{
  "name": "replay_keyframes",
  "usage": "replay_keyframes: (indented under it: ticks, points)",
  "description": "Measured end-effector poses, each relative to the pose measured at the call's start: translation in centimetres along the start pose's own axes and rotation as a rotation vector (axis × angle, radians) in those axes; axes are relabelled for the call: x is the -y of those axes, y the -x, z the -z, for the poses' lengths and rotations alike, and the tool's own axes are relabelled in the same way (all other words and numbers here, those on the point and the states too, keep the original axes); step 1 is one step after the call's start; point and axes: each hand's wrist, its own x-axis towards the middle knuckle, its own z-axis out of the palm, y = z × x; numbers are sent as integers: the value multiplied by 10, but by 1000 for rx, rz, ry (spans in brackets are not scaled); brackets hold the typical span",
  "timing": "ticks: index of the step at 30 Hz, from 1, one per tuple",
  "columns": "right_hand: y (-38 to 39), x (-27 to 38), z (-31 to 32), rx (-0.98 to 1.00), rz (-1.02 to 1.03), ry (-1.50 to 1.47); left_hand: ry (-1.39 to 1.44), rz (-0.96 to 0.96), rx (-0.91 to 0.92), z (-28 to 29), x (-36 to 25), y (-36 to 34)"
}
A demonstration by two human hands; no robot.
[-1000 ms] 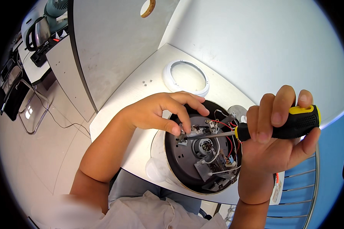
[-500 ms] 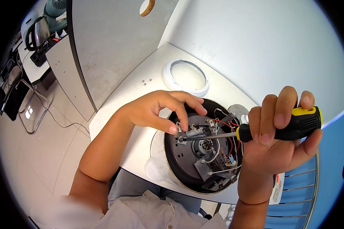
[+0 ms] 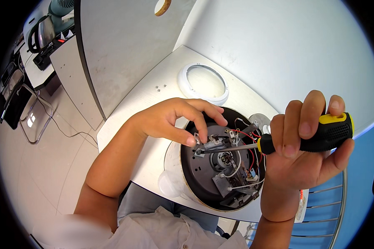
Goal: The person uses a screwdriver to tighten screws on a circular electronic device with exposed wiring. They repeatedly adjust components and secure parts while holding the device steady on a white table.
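The right hand (image 3: 301,166) wraps its fingers around a black and yellow screwdriver (image 3: 267,145). The screwdriver's long metal stick points left, into a round pot (image 3: 197,178) with wires (image 3: 238,162), and its tip is at a small metal piece (image 3: 197,138). The left hand (image 3: 172,118) is half curled over the pot's edge. Its thumb and pointer finger are on two sides of that piece, but I cannot tell if they pinch it.

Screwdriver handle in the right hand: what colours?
Black with yellow parts on the screwdriver handle; best seen in the head view.
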Motion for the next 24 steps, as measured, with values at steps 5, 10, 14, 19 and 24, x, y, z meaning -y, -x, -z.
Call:
replay_keyframes:
  ticks: [5, 10, 14, 19, 24]
  points:
    - [-1, -1, -1, -2, -7, -1, 9, 3, 10, 0, 0, 0]
    - [-2, -2, -2, 4, -21, 3, 19, 6, 16, 0, 0, 1]
    - [-5, -3, -1, 33, -24, 27, 25, -1, 23, 0, 1, 0]
    - [-7, -1, -3, 38, -18, 30, 46, -2, 25, 0, 2, 0]
    - [-8, 3, -4, 26, -14, 24, 10, -42, 20, 0, 2, 2]
